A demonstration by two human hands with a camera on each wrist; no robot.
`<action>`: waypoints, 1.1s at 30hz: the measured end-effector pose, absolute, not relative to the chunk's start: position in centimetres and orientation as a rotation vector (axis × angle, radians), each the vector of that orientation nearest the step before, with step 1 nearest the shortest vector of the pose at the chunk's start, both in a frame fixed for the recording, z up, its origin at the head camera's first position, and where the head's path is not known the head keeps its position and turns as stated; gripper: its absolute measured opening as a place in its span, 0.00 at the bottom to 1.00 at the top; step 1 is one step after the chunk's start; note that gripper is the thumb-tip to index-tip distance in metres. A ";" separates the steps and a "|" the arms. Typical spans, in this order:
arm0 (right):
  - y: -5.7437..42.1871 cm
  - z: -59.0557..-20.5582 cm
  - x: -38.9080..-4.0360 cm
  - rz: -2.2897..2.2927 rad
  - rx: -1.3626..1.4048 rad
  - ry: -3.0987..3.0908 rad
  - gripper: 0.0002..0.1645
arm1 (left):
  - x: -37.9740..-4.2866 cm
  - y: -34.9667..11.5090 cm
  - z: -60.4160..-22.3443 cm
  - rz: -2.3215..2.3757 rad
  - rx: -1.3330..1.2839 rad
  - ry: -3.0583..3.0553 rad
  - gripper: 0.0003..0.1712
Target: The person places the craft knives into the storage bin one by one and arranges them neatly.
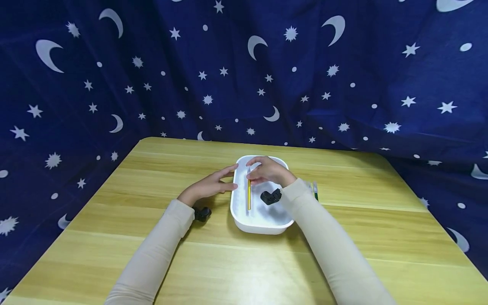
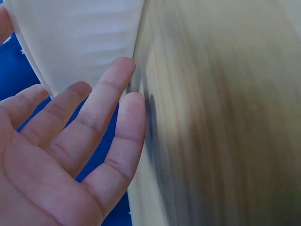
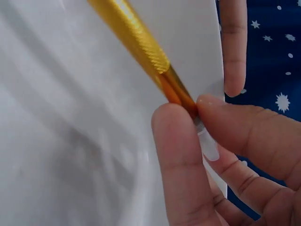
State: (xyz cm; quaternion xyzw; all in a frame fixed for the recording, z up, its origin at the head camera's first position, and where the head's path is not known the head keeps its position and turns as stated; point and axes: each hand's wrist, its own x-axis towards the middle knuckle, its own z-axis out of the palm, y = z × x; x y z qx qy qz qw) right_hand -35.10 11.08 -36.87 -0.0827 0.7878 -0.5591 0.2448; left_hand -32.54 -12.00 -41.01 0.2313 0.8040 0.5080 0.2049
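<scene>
A white rectangular plastic box stands on the wooden table. Over it, my right hand pinches a slim gold craft knife between thumb and fingertips, near the end with a clear cap. Its knurled grip shows in the right wrist view, while in the head view the gold shaft points down toward the near side. My left hand is at the box's left side with fingers loosely extended and thumb tip by the rim. Seen from the left wrist, its fingers lie close to the box wall; contact is unclear.
Just right of the box, partly hidden by the right sleeve, lie slim items with clear ends and a dark green part. Black wrist cameras sit at both wrists. Behind the table hangs a dark blue curtain with moons and stars.
</scene>
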 end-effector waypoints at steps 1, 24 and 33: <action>10.9 -36.9 -35.1 -1.523 -0.222 2.155 0.28 | -32.5 -12.0 -41.0 1.418 0.647 2.241 0.43; 9.1 -38.6 -36.2 -1.459 -0.071 2.176 0.28 | -32.4 -12.1 -41.0 1.411 0.643 2.257 0.42; 8.4 -39.1 -36.0 -1.476 -0.090 2.167 0.24 | -32.4 -12.0 -41.0 1.422 0.648 2.245 0.42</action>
